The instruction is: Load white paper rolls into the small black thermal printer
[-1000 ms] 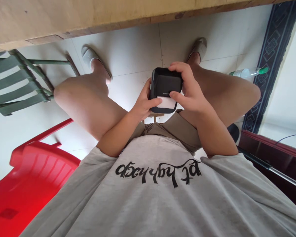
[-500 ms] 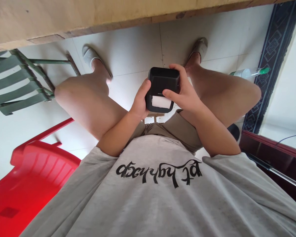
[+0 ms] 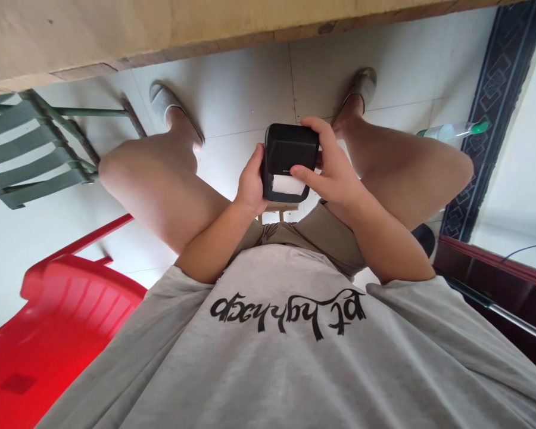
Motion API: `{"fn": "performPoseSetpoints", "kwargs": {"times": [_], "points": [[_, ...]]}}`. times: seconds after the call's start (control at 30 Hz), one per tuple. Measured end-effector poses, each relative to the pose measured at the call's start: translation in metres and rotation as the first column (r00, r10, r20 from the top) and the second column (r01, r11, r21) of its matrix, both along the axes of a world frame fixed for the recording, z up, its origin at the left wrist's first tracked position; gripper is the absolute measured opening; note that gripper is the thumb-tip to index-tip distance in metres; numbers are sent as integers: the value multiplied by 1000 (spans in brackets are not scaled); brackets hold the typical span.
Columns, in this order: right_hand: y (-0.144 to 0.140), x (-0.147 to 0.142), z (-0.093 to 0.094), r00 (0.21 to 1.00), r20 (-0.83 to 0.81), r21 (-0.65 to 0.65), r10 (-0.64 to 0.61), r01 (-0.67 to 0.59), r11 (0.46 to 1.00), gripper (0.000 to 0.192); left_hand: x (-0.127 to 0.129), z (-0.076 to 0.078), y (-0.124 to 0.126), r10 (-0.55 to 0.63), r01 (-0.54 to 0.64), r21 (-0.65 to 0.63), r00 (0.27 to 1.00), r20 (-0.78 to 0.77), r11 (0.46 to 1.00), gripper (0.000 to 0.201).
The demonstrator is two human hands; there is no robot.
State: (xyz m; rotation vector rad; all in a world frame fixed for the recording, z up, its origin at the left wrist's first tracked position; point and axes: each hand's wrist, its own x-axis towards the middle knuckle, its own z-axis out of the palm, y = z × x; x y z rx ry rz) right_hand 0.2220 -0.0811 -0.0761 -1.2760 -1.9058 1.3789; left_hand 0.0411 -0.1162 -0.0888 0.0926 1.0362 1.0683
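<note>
A small black receipt printer (image 3: 292, 149) is held between my two hands over my lap. A white paper roll (image 3: 287, 184) shows in the opening at its near end. My left hand (image 3: 252, 186) grips the printer's left side, with the thumb along the edge and the other fingers hidden beneath. My right hand (image 3: 330, 167) wraps the right side, its index finger at the far right corner. The right thumb lies on the top face, by the edge of the paper opening.
A wooden table edge (image 3: 250, 44) crosses the top. At left are a green slatted folding chair (image 3: 40, 149) and a red plastic chair (image 3: 71, 322). On the floor at right lies a clear bottle with a green cap (image 3: 451, 131), beside a dark patterned wall border (image 3: 486, 101).
The printer has shifted slightly to the left and turned a little, with both hands still on it. My right hand has moved slightly left along with it.
</note>
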Motion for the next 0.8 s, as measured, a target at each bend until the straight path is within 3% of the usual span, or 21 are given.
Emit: {"fn": "performPoseSetpoints", "kwargs": {"times": [0.17,0.37,0.6,0.8], "points": [[1,2,-3,999,40,38,0,-1,999,93,1,-5,-1,-3,3,-1,1000,-25,1000,66],[3,8,-5,990,127,252,-64,30,967,75,2,-9,-2,-42,48,63,994,-102,997,62],[3,7,0,984,157,221,91,-124,967,84,-2,-16,-3,-31,36,25,986,-167,999,59],[4,10,4,984,164,241,74,-112,964,79,-2,-16,-4,-32,36,25,986,-165,999,55]]}}
